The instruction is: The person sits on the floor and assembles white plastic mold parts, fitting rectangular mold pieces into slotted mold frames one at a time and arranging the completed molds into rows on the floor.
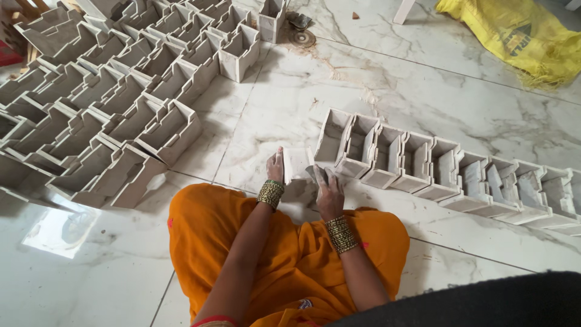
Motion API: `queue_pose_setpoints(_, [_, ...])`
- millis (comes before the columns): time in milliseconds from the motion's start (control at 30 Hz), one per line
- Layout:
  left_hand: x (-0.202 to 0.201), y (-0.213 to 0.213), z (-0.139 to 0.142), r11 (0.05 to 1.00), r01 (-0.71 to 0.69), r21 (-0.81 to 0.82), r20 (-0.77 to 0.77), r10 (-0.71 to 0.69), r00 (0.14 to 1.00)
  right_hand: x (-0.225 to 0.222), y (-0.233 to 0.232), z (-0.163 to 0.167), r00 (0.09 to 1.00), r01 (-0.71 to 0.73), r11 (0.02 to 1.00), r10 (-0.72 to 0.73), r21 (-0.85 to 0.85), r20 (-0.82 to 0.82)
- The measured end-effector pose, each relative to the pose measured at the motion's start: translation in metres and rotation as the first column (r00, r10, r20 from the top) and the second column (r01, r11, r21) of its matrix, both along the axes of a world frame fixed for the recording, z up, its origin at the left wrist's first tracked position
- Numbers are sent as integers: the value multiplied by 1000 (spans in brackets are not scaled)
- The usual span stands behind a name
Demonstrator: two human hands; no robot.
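I sit on the marble floor with orange cloth (290, 254) over my knees. My left hand (276, 167) grips the left edge of a small pale open-topped box (296, 162) standing on the floor in front of me. On the box's right side, my right hand (327, 191) presses a small grey piece (317, 174) against it; what the piece is cannot be told. Both wrists carry gold bangles. Just right of the box starts a row of similar finished boxes (445, 171).
A large block of the same pale boxes (115, 103) fills the floor at upper left. A yellow sack (514, 33) lies at the top right. A round disc and small tool (301, 36) lie near the top middle. A dark cloth (484, 303) covers the lower right corner.
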State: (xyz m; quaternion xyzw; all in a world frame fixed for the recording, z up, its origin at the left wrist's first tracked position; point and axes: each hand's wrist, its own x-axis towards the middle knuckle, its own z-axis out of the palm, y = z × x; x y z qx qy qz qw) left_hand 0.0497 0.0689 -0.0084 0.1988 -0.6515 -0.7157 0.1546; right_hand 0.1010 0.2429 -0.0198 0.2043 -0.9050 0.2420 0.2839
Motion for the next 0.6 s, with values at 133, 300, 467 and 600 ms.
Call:
queue_pose_setpoints(133, [-2,-7,1,1000,-28,2,59,28,998,9,-5,0,999,6,990,1,139,-54])
queue_pose_setpoints(300, [0,-13,-2,993,34,111,3,-34,999,16,-11,-7,1000,5,968,-10,251,16])
queue_pose_setpoints(467, [-4,-16,-1,992,118,45,1,-118,993,21,-11,-11,997,65,929,-43,364,-69])
queue_pose_setpoints(600, [-15,-13,3,917,398,22,-175,-389,905,21,-11,-10,994,90,917,-61,388,-88])
